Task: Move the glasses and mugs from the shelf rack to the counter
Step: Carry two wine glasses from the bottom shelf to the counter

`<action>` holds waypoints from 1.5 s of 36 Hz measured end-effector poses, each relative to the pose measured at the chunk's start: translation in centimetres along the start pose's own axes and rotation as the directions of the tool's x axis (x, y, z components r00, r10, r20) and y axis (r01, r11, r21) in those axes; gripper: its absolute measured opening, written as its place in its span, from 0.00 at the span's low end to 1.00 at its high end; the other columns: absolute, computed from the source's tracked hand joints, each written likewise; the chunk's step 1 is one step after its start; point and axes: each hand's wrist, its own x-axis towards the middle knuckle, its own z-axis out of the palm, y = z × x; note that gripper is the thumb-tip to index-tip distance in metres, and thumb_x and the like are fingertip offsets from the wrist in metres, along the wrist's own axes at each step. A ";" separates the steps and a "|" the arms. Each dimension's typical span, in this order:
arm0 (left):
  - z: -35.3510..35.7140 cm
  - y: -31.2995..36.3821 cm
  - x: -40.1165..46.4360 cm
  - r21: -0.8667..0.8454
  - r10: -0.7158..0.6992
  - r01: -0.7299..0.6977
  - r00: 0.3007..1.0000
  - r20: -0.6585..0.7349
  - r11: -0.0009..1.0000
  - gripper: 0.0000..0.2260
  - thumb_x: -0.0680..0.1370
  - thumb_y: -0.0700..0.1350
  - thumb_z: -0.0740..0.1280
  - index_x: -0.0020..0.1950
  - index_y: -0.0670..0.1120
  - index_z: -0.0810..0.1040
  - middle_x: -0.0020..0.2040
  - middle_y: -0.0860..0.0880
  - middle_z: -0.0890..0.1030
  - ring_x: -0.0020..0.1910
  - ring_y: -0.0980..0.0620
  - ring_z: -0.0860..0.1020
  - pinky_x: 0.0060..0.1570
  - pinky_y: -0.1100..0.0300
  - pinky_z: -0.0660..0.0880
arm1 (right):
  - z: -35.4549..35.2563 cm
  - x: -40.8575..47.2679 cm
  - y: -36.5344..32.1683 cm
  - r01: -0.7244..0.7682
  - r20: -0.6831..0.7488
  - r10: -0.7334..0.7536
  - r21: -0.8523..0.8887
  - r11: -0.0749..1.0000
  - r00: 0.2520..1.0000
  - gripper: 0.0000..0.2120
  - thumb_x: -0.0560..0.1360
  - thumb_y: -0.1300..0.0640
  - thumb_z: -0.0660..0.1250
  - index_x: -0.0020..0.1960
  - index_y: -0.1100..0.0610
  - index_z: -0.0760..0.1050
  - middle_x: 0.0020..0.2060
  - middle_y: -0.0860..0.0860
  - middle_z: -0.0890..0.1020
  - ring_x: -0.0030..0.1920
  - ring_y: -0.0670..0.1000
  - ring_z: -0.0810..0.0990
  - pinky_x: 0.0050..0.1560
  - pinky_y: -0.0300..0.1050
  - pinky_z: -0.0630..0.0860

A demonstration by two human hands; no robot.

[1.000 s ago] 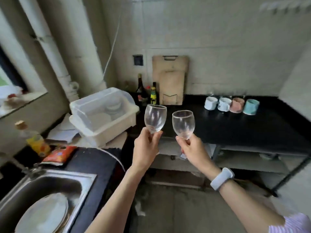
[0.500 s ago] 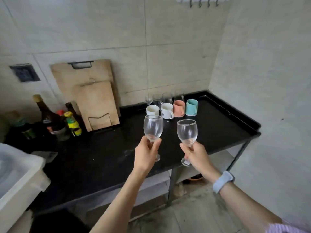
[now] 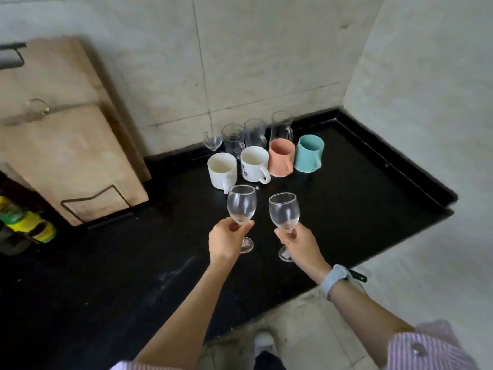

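While above counter (image 3: pixel 346 209) | left hand (image 3: pixel 226 243), right hand (image 3: pixel 302 245) each clamp wine glass stem | stems near-vertical, bowls up

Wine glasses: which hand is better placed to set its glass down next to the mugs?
Probably the left hand: its wine glass hovers just before the white mugs, nearer the row than the right hand.
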 end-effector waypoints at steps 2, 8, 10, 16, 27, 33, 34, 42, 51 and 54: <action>1.0 -0.5 2.1 0.023 -0.026 0.027 0.999 -0.045 0.999 0.08 0.70 0.52 0.72 0.36 0.49 0.79 0.31 0.55 0.78 0.33 0.58 0.76 0.32 0.67 0.68 | 0.5 2.6 0.5 0.015 -0.005 -0.016 -0.037 0.999 1.000 0.10 0.73 0.55 0.67 0.41 0.63 0.75 0.33 0.54 0.79 0.36 0.50 0.77 0.34 0.33 0.70; 4.0 -1.9 8.8 0.023 -0.129 0.132 0.986 -0.105 0.991 0.11 0.71 0.51 0.72 0.34 0.47 0.77 0.32 0.51 0.78 0.32 0.56 0.76 0.31 0.67 0.67 | 2.0 11.1 2.0 -0.010 0.051 0.013 -0.057 0.998 0.999 0.07 0.73 0.54 0.68 0.42 0.58 0.75 0.33 0.47 0.78 0.36 0.45 0.76 0.36 0.35 0.69; 4.8 -2.3 10.4 0.012 -0.150 0.152 0.982 -0.112 0.988 0.11 0.71 0.51 0.72 0.33 0.48 0.76 0.30 0.52 0.78 0.31 0.57 0.76 0.31 0.68 0.67 | 2.6 13.2 2.5 -0.021 0.053 0.024 -0.063 0.998 0.998 0.08 0.73 0.53 0.68 0.43 0.58 0.76 0.34 0.48 0.79 0.36 0.45 0.77 0.37 0.36 0.70; 6.7 -3.4 13.5 0.005 -0.131 0.132 0.986 -0.103 0.991 0.07 0.70 0.51 0.72 0.37 0.49 0.78 0.35 0.52 0.80 0.35 0.58 0.78 0.32 0.70 0.69 | 4.0 17.3 3.2 0.024 0.037 -0.021 -0.068 0.997 0.999 0.06 0.71 0.57 0.70 0.40 0.60 0.76 0.33 0.47 0.80 0.35 0.40 0.78 0.37 0.27 0.71; 8.1 -5.6 15.2 -0.061 -0.163 0.155 0.975 -0.152 0.986 0.07 0.70 0.46 0.72 0.36 0.46 0.76 0.35 0.50 0.79 0.33 0.57 0.75 0.31 0.76 0.70 | 5.6 19.6 3.4 0.047 0.066 -0.045 -0.028 0.999 0.997 0.08 0.71 0.60 0.70 0.49 0.62 0.79 0.42 0.51 0.82 0.44 0.45 0.79 0.42 0.22 0.70; 8.6 -5.6 15.7 -0.085 -0.150 0.137 0.975 -0.165 0.987 0.04 0.71 0.45 0.72 0.40 0.49 0.77 0.37 0.53 0.79 0.38 0.58 0.76 0.34 0.74 0.72 | 6.2 20.2 3.3 0.030 0.057 -0.030 0.008 1.000 0.998 0.09 0.73 0.61 0.68 0.51 0.62 0.78 0.46 0.57 0.83 0.49 0.53 0.82 0.53 0.44 0.77; 8.7 -5.6 15.7 -0.093 -0.145 0.131 0.975 -0.171 0.987 0.04 0.71 0.45 0.71 0.40 0.50 0.76 0.37 0.53 0.79 0.38 0.58 0.76 0.34 0.75 0.71 | 6.3 20.3 3.2 0.029 0.058 -0.030 0.019 0.999 0.998 0.09 0.73 0.60 0.68 0.52 0.62 0.78 0.46 0.58 0.83 0.49 0.54 0.82 0.53 0.46 0.78; 9.1 -5.8 15.7 -0.060 -0.109 0.101 0.982 -0.151 0.993 0.07 0.73 0.45 0.70 0.48 0.45 0.78 0.44 0.50 0.81 0.40 0.61 0.77 0.39 0.78 0.71 | 6.6 20.4 2.9 -0.018 0.080 0.015 0.038 0.999 0.997 0.10 0.75 0.61 0.65 0.53 0.66 0.76 0.50 0.61 0.82 0.52 0.57 0.80 0.57 0.58 0.77; 7.9 -6.1 12.3 0.185 -0.047 0.069 0.992 -0.117 0.980 0.16 0.76 0.42 0.66 0.63 0.45 0.73 0.60 0.46 0.77 0.59 0.50 0.75 0.58 0.57 0.73 | 5.9 17.0 3.4 -0.006 0.108 0.021 -0.133 0.991 0.994 0.17 0.76 0.61 0.61 0.65 0.58 0.69 0.63 0.55 0.74 0.57 0.47 0.74 0.57 0.40 0.71; 6.1 -6.3 10.6 0.389 -0.013 0.038 0.998 -0.066 0.920 0.17 0.76 0.44 0.65 0.65 0.44 0.72 0.63 0.46 0.75 0.63 0.47 0.72 0.62 0.52 0.71 | 6.1 15.3 2.9 0.072 0.254 0.017 -0.338 0.938 0.967 0.17 0.77 0.58 0.61 0.65 0.58 0.70 0.64 0.55 0.74 0.64 0.53 0.72 0.62 0.44 0.69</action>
